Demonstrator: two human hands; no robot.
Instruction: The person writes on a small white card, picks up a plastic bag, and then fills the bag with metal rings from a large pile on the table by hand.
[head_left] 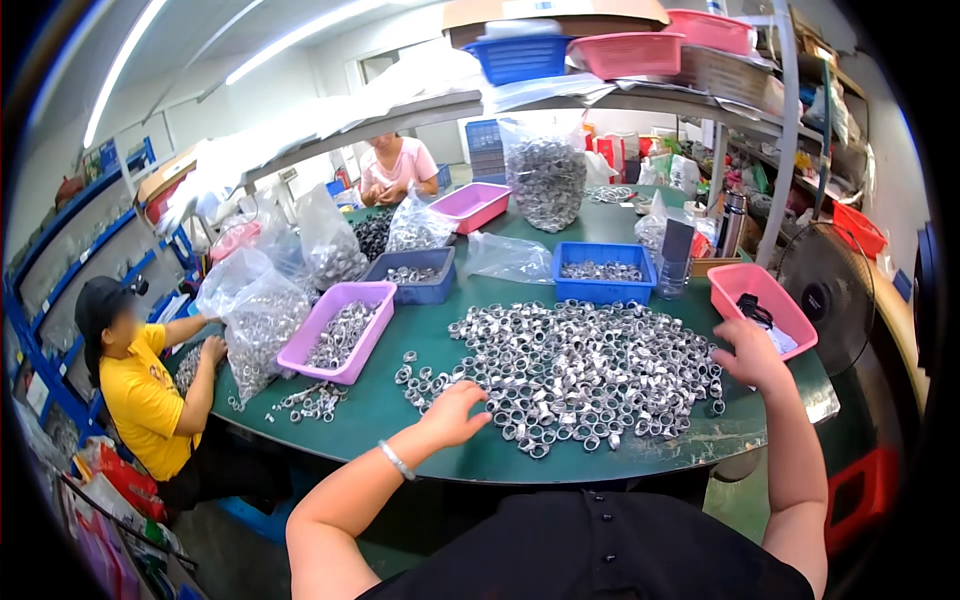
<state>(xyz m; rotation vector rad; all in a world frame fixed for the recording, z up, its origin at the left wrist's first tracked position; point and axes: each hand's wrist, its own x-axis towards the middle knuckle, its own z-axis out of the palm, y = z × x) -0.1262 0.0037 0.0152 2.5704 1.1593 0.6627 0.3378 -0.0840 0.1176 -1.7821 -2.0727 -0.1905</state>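
A wide heap of silver metal rings (590, 375) is spread over the green table in front of me. My left hand (455, 414), with a bracelet on its wrist, is at the heap's near left edge. Its fingers are bent and a little apart, and I see nothing held in them. On the other side, my right hand (748, 352) is between the heap's right edge and a pink basket (780, 290). Its fingers are spread and nothing shows in them. Inside the pink basket lie a black item and something pale.
Behind the heap stand a blue basket (604, 290) and a grey-blue bin (440, 292), both holding metal parts. A lilac tray (290, 355) and filled plastic bags (262, 330) are leftward. People work at the left and far side. A fan (825, 295) stands right; a shelf spans overhead.
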